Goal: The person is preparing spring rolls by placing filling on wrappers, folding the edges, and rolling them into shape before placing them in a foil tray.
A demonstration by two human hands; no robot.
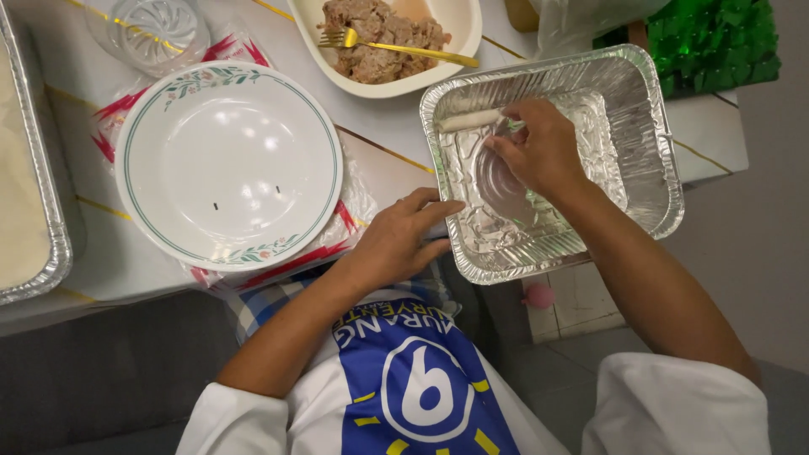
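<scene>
My right hand [539, 152] reaches inside a rectangular foil tray [649, 101], with its fingertips at one end of a pale rolled wrap [468, 120] that lies along the tray's far left wall. My left hand [403, 236] rests on the table with its fingers against the tray's near left rim, holding nothing. The tray hangs partly over the table's edge.
A white plate with a green floral rim [229, 164] sits left of the tray on plastic wrappers. Behind are a cream dish of minced filling [383, 38] with a gold fork [396, 46], a clear glass lid [156, 29], another foil tray [29, 168] at far left, and a green object [716, 38].
</scene>
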